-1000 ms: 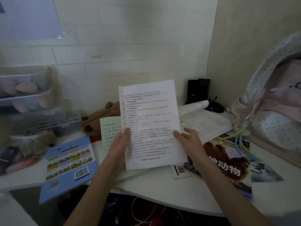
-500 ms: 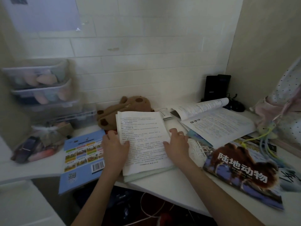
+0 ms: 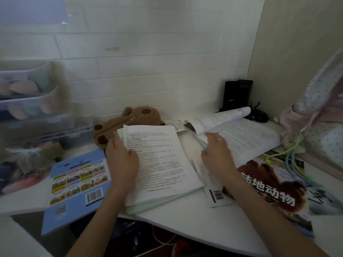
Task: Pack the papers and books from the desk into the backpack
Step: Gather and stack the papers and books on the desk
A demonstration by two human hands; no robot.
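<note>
Left hand lies flat, grip apart, pressing the printed paper stack on the bench. Right hand, grip apart and blurred, rests over the open book. Dotted backpack stands far right.

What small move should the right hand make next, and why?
Probably close on the loose sheets beside the printed stack and slide them onto it. The right hand hovers open there, blurred, while the left hand presses the stack flat.

right hand off papers, now rightward
</note>
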